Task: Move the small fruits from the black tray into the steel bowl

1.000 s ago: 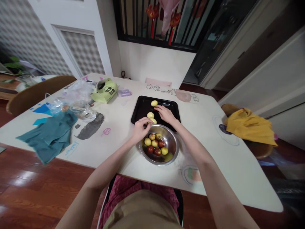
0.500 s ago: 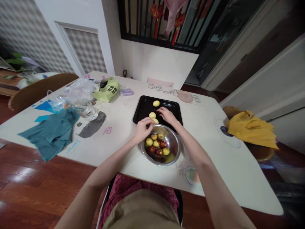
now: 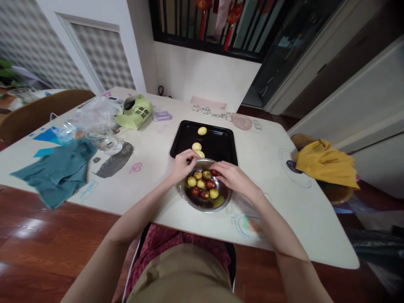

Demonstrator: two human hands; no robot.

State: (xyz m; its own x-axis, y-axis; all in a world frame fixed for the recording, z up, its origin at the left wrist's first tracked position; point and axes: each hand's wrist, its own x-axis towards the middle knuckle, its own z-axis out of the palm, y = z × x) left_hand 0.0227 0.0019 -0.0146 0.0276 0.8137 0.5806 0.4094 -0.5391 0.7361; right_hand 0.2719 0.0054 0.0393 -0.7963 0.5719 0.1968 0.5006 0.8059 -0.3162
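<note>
Head view. Clock centred on the steel bowl (image 3: 202, 207), 12 pointing away from the person. Bowl sits on the white surface (image 3: 274, 219) near its front edge and contains a cluster of small round fruits (image 3: 204, 194), some yellow, some dark red, some mottled. Black tray (image 3: 217, 145) lies just beyond, at 12, with three yellow fruits (image 3: 202, 131) on it: one near the far edge, two close together at the near left.

Right hand (image 3: 235, 179), at 2: fingers curled to a small gap, pinching a dark-red fruit (image 3: 214, 172) just inside the rim at 1.

Left hand (image 3: 183, 166), at 10 to 11: fingers bunched and nearly meeting beside the nearest yellow fruit (image 3: 200, 154); cannot tell whether they grip it or only touch it.

Handling, estimated: each fruit light, fairly firm, smooth-skinned, prone to rolling; skin may bruise under a hard squeeze. Best hold: thumb and fingers across the widest part, light pressure. Bowl: rigid, probably slick; rim is the natural hold.

Periphery: green box (image 3: 138, 112) between 10 and 11; clear plastic cup (image 3: 105, 139) at 10; teal cloth (image 3: 58, 170) at 9; yellow cloth (image 3: 326, 164) near 3.
</note>
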